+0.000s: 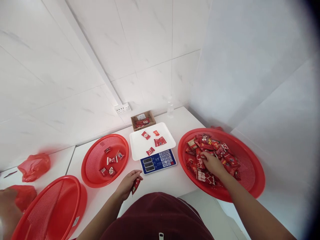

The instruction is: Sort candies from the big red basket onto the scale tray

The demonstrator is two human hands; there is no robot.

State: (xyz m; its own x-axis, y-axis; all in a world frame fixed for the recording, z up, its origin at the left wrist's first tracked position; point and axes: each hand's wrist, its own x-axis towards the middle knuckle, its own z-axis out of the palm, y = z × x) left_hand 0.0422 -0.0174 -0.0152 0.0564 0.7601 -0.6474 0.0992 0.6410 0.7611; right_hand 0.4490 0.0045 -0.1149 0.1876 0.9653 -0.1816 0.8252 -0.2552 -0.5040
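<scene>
My left hand [128,182] is closed around a red-wrapped candy packet [135,186] in front of the scale, near the table's front edge. My right hand [211,162] reaches into the large red basket [252,176] on the right, its fingers pinched on a red-and-white candy packet [200,161] in the pile. Several red packets and a few brownish ones fill that basket. Between my hands stands a blue digital scale [158,161], with a white tray [136,141] on top. Several small red candies [160,141] lie spread out on the tray.
Left of the scale, a smaller red basket [87,160] holds several candies. An empty-looking red basket [77,196] sits nearer, beside red plastic bags [35,166] and another person's blurred arm [8,210]. A cardboard box [133,119] and clear bottle [170,108] stand by the wall.
</scene>
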